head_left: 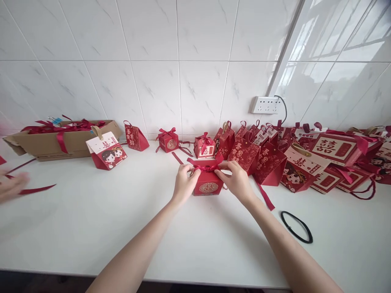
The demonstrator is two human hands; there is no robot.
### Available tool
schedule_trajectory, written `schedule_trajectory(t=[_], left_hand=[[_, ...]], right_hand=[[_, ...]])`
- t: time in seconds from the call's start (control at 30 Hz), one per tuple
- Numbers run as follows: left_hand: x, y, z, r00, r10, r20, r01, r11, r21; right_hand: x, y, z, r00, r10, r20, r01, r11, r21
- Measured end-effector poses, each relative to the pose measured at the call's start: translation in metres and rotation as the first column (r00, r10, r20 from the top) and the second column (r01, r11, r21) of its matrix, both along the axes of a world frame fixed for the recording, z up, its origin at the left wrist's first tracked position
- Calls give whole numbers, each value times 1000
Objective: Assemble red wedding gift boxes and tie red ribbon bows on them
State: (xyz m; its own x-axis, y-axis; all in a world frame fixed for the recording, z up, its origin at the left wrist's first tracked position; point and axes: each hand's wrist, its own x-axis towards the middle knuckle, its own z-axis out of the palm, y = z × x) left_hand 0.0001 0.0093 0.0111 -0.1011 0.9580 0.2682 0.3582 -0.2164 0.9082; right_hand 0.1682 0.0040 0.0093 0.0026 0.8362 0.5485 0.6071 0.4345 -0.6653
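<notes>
A red gift box with a round gold emblem stands upright on the white table in front of me. Across its top runs a dark red ribbon, tied at the middle. My left hand pinches the ribbon at the box's left side. On the right side, my right hand pinches the ribbon's other part between thumb and fingers. Just behind stands a smaller red box with a bow and a white label.
Many red gift boxes crowd the right. A black elastic loop lies near my right forearm. At left are a cardboard box of ribbons and another person's blurred hand with ribbon. A power strip hangs on the wall.
</notes>
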Motion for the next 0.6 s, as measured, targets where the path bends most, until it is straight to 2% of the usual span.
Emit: schedule_trajectory(t=[0.17, 0.27, 0.5, 0.6], left_hand=[[1, -3, 3, 999, -28, -16, 27, 999, -27], [2, -4, 0, 999, -34, 6, 34, 999, 4], [9, -10, -7, 998, -47, 29, 45, 996, 78], [10, -10, -8, 997, -58, 49, 53, 994, 91]], right_hand=[[4, -8, 2, 992, 69, -103, -80, 992, -101], [1, -10, 2, 987, 98, -124, -114, 985, -128], [-3, -10, 2, 993, 42, -114, -61, 983, -172], [-3, -10, 3, 990, 55, -131, -77, 983, -165]])
